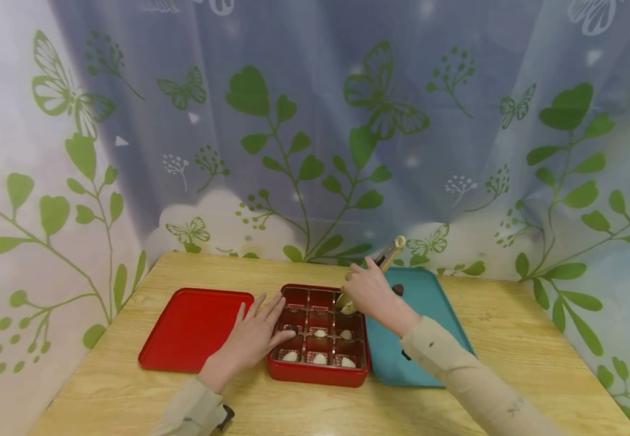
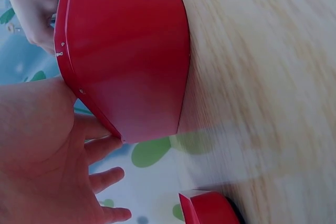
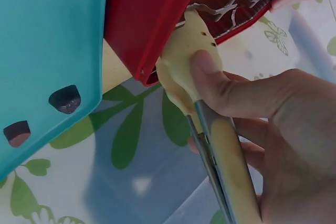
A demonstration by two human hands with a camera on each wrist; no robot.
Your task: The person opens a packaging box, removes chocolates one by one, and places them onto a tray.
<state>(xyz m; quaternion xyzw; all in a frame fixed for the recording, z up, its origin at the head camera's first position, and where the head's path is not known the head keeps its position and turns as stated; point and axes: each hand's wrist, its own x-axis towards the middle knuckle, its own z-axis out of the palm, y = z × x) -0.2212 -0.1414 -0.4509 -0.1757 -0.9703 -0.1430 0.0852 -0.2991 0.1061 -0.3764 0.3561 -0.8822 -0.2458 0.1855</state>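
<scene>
A red box (image 1: 320, 374) with a clear divided insert stands mid-table. White chocolates (image 1: 320, 359) lie in its front compartments; behind them are a dark one, a white one and a brown chocolate (image 1: 346, 334). My left hand (image 1: 255, 333) rests with spread, straight fingers along the box's left rim. On the other side, my right hand (image 1: 371, 290) grips cream-and-steel tongs (image 3: 226, 150), thumb on one cream head. The tong heads dip into the box at its back right corner. What lies between them is hidden.
Right of the box lies a blue tray (image 1: 418, 369), with two dark chocolates (image 3: 65, 99) near its far edge. A flat red lid (image 1: 189, 333) lies left of the box. Behind the wooden table (image 1: 516, 339) hangs a leaf-and-butterfly curtain (image 1: 315, 200).
</scene>
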